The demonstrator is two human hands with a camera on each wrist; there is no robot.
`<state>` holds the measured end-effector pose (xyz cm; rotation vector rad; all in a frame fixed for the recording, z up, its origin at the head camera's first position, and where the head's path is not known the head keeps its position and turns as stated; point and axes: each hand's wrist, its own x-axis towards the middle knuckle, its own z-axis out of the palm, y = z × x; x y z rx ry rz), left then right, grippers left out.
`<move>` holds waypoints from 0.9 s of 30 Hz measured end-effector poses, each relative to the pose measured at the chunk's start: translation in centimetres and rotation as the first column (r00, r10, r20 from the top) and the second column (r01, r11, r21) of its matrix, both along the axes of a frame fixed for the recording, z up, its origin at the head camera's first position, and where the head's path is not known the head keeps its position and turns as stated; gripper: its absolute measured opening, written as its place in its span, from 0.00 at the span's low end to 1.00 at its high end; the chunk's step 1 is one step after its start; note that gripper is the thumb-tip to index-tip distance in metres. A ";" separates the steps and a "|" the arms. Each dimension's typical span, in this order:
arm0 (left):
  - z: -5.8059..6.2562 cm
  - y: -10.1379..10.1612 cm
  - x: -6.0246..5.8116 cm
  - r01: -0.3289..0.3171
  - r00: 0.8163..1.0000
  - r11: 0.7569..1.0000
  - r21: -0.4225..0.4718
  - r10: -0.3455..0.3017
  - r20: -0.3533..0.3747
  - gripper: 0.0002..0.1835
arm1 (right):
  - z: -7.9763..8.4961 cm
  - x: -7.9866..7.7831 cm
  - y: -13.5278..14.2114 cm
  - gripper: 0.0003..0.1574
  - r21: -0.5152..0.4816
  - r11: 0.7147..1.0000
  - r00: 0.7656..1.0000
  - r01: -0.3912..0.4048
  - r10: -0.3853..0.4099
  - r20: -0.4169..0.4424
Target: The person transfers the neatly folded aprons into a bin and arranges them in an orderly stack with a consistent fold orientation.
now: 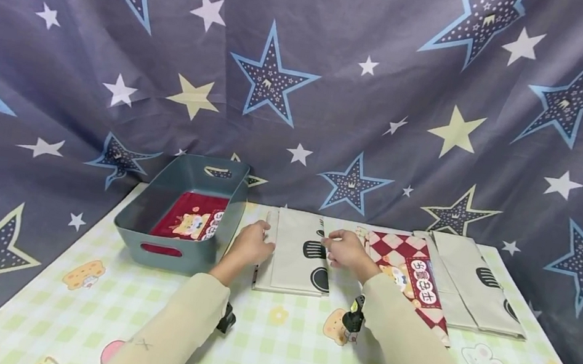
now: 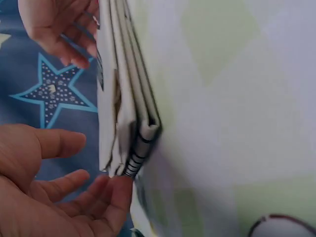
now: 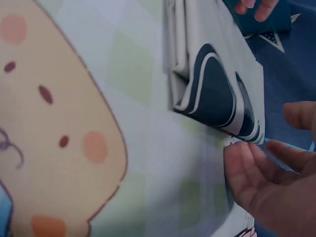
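A folded cream cloth [image 1: 292,257] with black utensil prints lies flat on the table, its layers stacked. My left hand [image 1: 252,243] is at its left edge. In the left wrist view the left fingertips [image 2: 121,185] touch the side of the folded stack, while the thumb stays apart from it. On the opposite edge is my right hand [image 1: 347,253]. The right wrist view shows the right fingers [image 3: 239,155] against the printed edge of the cloth [image 3: 217,89], thumb raised away from it. Neither hand pinches the cloth.
Left of the cloth stands a dark green bin [image 1: 164,254] with a red printed folded cloth [image 1: 191,218] inside. At right lie a red-and-white checkered cloth [image 1: 413,274] and another folded cream cloth [image 1: 470,285]. A star-patterned curtain [image 1: 283,162] hangs behind the checkered tablecloth [image 1: 278,354].
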<state>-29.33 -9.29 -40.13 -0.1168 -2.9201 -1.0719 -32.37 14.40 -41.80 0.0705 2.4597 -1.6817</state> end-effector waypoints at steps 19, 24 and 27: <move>-1.3 -0.1 -1.2 -0.204 0.968 0.972 0.117 0.183 0.174 0.30 | -0.7 0.5 -0.8 0.15 0.134 0.991 1.000 -0.009 0.006 0.021; -1.0 0.1 -1.2 -0.274 0.937 0.928 0.252 0.199 0.287 0.28 | -0.6 0.4 -0.7 0.10 0.076 0.996 0.996 0.048 -0.054 0.074; -1.1 0.1 -1.1 -0.308 0.922 0.881 0.359 0.184 0.339 0.23 | -0.5 0.3 -0.6 0.05 0.027 0.996 0.988 0.085 -0.088 0.123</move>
